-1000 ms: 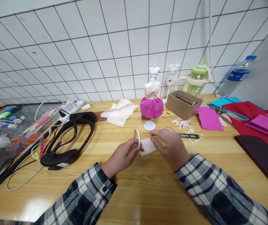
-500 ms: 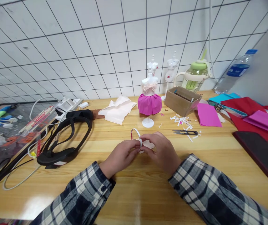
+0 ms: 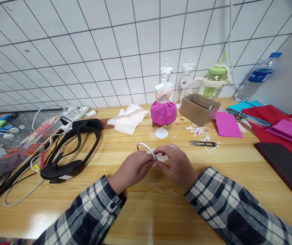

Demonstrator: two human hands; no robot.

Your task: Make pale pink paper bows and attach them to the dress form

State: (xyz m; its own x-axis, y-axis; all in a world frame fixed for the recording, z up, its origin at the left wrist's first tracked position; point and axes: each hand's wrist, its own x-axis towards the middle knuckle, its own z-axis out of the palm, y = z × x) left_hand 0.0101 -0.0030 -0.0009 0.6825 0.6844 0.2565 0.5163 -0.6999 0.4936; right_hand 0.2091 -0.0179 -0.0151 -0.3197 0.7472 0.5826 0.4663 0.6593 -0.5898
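Note:
My left hand (image 3: 133, 169) is closed, thumb and forefinger pinched at the end of a curled white strip (image 3: 146, 146), possibly tape, which arches up and to the left over the fingers. Facing it, my right hand (image 3: 178, 165) pinches a small pale pink piece (image 3: 163, 158) of paper or cloth, partly hidden by the fingers. Both sets of fingertips meet where the strip and the pink piece come together. Just behind them stands a small white dress form (image 3: 163, 90) wearing a magenta skirt (image 3: 163, 112) and a pale pink bow.
Thread snips (image 3: 202, 143) and white scraps lie right of my hands, before a cardboard box (image 3: 199, 110). Farther right are magenta sheets (image 3: 229, 125) and a phone (image 3: 283, 170). A black headset strap (image 3: 71, 149) and a pale pink cloth (image 3: 127, 119) lie left.
The curled strip has tipped to the left and lower over my left hand. Both hands stay in nearly the same place, fingertips still together.

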